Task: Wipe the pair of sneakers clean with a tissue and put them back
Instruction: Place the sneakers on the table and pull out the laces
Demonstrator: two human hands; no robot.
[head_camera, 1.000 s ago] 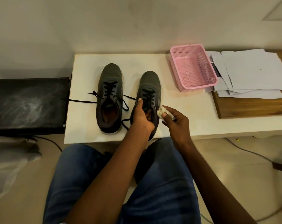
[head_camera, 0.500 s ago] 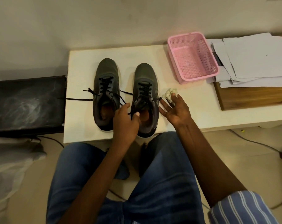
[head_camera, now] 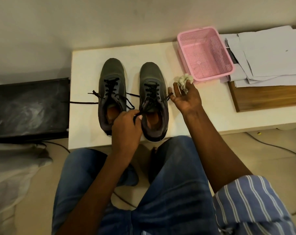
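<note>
Left hand (head_camera: 126,126) pinches a black lace end (head_camera: 138,116) of the right sneaker (head_camera: 153,99), fingers curled at its collar. Right hand (head_camera: 186,97), palm up beside that shoe, holds a crumpled tissue (head_camera: 184,80) between its fingertips; other fingers spread. Both grey sneakers stand upright on the white table (head_camera: 86,65), side by side, nearly touching; long axes parallel, toes toward the wall, heels toward the person. Left sneaker (head_camera: 112,92) has loose laces trailing off the table's left edge. Pink mesh basket (head_camera: 205,55) sits right of the tissue; paper sheets (head_camera: 266,55) lie beyond.
</note>
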